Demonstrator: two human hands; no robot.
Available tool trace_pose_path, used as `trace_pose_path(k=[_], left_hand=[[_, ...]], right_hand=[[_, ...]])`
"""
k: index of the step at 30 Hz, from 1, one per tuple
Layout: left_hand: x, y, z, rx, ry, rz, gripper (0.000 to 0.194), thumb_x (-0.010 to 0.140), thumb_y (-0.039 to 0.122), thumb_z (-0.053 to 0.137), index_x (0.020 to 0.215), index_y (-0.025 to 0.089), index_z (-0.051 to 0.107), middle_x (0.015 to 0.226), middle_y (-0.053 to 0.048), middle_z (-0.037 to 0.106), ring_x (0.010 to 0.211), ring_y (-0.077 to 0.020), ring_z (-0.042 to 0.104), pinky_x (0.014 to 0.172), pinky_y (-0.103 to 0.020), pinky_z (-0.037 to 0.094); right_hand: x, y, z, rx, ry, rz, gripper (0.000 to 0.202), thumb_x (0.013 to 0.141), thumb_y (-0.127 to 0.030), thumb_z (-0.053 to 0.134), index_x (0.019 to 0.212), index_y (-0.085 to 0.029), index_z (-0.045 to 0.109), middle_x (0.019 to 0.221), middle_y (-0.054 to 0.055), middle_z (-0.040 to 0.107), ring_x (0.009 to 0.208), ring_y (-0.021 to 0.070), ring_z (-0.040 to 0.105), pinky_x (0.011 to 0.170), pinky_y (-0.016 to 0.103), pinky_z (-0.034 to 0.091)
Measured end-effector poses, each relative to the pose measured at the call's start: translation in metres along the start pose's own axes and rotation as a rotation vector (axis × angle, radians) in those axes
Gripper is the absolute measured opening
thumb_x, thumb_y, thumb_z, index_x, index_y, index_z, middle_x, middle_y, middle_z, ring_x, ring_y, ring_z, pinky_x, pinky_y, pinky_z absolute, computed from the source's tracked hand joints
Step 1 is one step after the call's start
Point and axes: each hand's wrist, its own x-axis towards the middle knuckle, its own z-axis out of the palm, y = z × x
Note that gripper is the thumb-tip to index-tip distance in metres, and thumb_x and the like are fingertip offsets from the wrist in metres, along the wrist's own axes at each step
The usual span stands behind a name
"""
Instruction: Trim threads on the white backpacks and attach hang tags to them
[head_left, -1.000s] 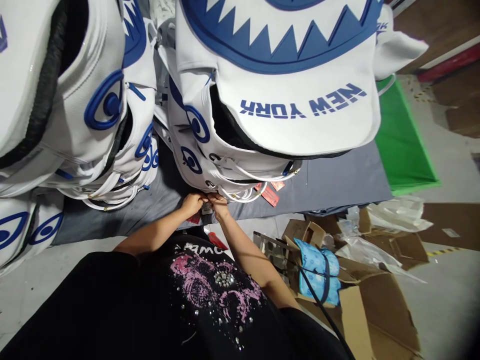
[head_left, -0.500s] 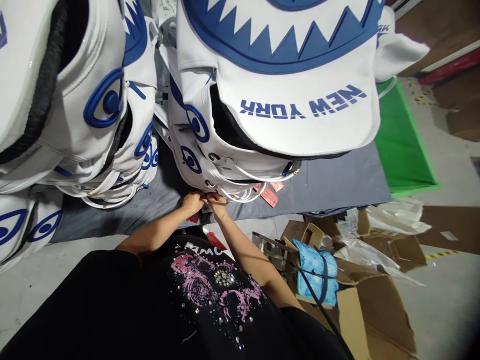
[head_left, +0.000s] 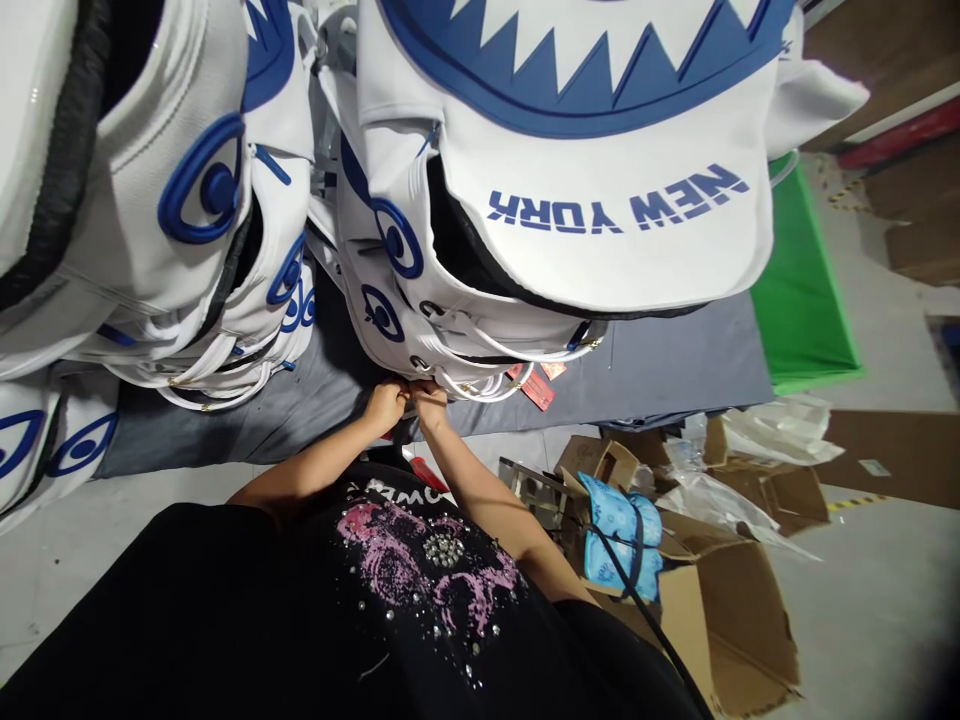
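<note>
My left hand [head_left: 386,404] and my right hand [head_left: 430,402] meet at the near edge of the table, just below a pile of white bags. Fingers of both hands are closed close together; what they pinch is small and hidden from me. The top white bag [head_left: 615,260] has blue jagged teeth and "NEW YORK" lettering. Beneath it, further bags show blue eye shapes and white cord loops [head_left: 487,392] hanging close to my right hand. Red tags [head_left: 537,390] lie on the grey cloth [head_left: 652,360] to the right of my hands.
Another pile of white bags [head_left: 202,290] stands on the left. To the right are a green bin [head_left: 806,290], open cardboard boxes [head_left: 750,620], clear plastic wrapping [head_left: 780,430] and a blue patterned bundle [head_left: 622,540] under a dark strap.
My hands stay together at the table edge with only slight finger movement. The view has shifted a little, and the piles look otherwise the same.
</note>
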Motion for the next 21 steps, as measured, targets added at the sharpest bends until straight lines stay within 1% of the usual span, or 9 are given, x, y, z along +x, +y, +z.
trace_pose_path(k=[2, 5, 8, 11, 14, 16, 18, 21], left_hand=[[-0.001, 0.001, -0.001, -0.003, -0.006, -0.007, 0.03, 0.089, 0.006, 0.051, 0.097, 0.02, 0.076, 0.105, -0.006, 0.076, 0.103, -0.0159, 0.069, 0.091, -0.022, 0.049], [-0.003, 0.005, -0.004, 0.022, 0.005, -0.06, 0.028, 0.092, 0.012, 0.05, 0.099, 0.021, 0.076, 0.103, -0.009, 0.077, 0.101, -0.0198, 0.07, 0.088, -0.026, 0.051], [-0.003, 0.009, -0.007, 0.051, 0.014, -0.12, 0.024, 0.092, 0.02, 0.055, 0.101, 0.024, 0.077, 0.102, -0.011, 0.077, 0.101, -0.0243, 0.071, 0.086, -0.03, 0.052], [0.0, 0.01, -0.009, 0.062, 0.009, -0.147, 0.021, 0.09, 0.023, 0.06, 0.102, 0.025, 0.077, 0.106, -0.01, 0.077, 0.104, -0.0256, 0.07, 0.088, -0.031, 0.052], [0.003, 0.011, -0.008, 0.062, -0.002, -0.168, 0.019, 0.088, 0.026, 0.063, 0.103, 0.024, 0.076, 0.104, -0.011, 0.077, 0.103, -0.0268, 0.071, 0.086, -0.032, 0.053], [0.004, 0.011, -0.007, 0.056, -0.008, -0.172, 0.02, 0.088, 0.026, 0.063, 0.104, 0.023, 0.075, 0.103, -0.011, 0.077, 0.102, -0.0273, 0.071, 0.085, -0.033, 0.053], [0.003, 0.011, -0.007, 0.041, -0.007, -0.158, 0.021, 0.09, 0.024, 0.061, 0.105, 0.023, 0.075, 0.105, -0.012, 0.077, 0.103, -0.027, 0.071, 0.086, -0.033, 0.053], [0.001, 0.012, -0.007, 0.008, -0.001, -0.121, 0.025, 0.091, 0.018, 0.055, 0.104, 0.024, 0.076, 0.11, -0.01, 0.076, 0.107, -0.0239, 0.07, 0.09, -0.03, 0.052]], right_hand=[[-0.001, -0.001, 0.0, 0.019, 0.049, -0.017, 0.009, 0.068, -0.03, 0.062, 0.072, -0.022, 0.061, 0.073, 0.004, 0.067, 0.073, 0.0179, 0.059, 0.061, 0.026, 0.048], [-0.003, -0.002, 0.001, 0.037, 0.075, -0.03, 0.012, 0.068, -0.032, 0.063, 0.072, -0.021, 0.063, 0.075, 0.003, 0.067, 0.072, 0.0171, 0.058, 0.062, 0.026, 0.048], [-0.005, -0.005, -0.001, 0.045, 0.064, -0.037, 0.012, 0.068, -0.033, 0.064, 0.072, -0.022, 0.063, 0.075, 0.004, 0.068, 0.074, 0.0183, 0.059, 0.064, 0.028, 0.049], [-0.004, -0.008, -0.005, 0.048, 0.036, -0.038, 0.01, 0.065, -0.03, 0.065, 0.071, -0.022, 0.064, 0.075, 0.004, 0.069, 0.076, 0.0197, 0.061, 0.066, 0.03, 0.051], [-0.002, -0.01, -0.008, 0.045, 0.015, -0.035, 0.009, 0.063, -0.028, 0.067, 0.069, -0.021, 0.064, 0.073, 0.004, 0.069, 0.072, 0.0194, 0.06, 0.067, 0.031, 0.051], [-0.001, -0.01, -0.007, 0.042, 0.014, -0.04, 0.009, 0.064, -0.027, 0.068, 0.069, -0.021, 0.064, 0.072, 0.004, 0.069, 0.071, 0.0195, 0.06, 0.066, 0.032, 0.051], [0.0, -0.009, -0.005, 0.038, 0.03, -0.058, 0.008, 0.065, -0.027, 0.067, 0.07, -0.021, 0.064, 0.075, 0.005, 0.069, 0.074, 0.02, 0.061, 0.067, 0.031, 0.051], [0.0, -0.005, 0.0, 0.028, 0.074, -0.075, 0.007, 0.067, -0.028, 0.063, 0.07, -0.022, 0.063, 0.077, 0.004, 0.069, 0.076, 0.0195, 0.061, 0.064, 0.029, 0.049]])
